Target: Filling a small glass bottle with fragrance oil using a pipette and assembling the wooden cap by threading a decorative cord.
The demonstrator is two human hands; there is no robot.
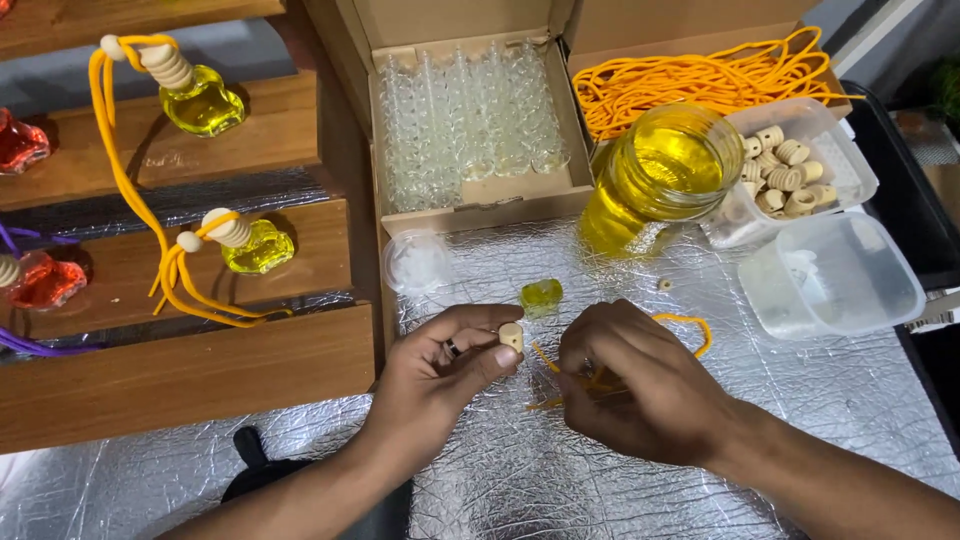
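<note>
The left hand (440,365) pinches a small wooden cap (511,336) between thumb and forefinger, fingers closed on it, with a ring on one finger. Just to the right of that pinch the right hand (640,385) is curled shut over an orange cord (690,325); a loop of the cord arcs out past its knuckles, and short ends poke out toward the cap. Cap and cord ends sit very near each other, though I cannot tell whether they touch

Just beyond the cap, on the silvery foil mat (520,470), stands a little bottle (541,296) of yellow liquid. Farther from the hands, past the right one, a glass jar (660,175) of yellow liquid leans, and beside it is a clear tub (850,170) of wooden caps and an empty-looking tub (835,275) nearer the person. Behind the jar, a heap of orange cords (690,80) lies in a cardboard box. Straight ahead of the grip, a box (480,205) holds rows of empty clear bottles, with a small round lid (416,262) at its near corner

Off to the left of the left hand, wooden steps (180,370) carry finished yellow bottles (258,248) with caps and orange loops, plus red ones (45,282) at the edge
</note>
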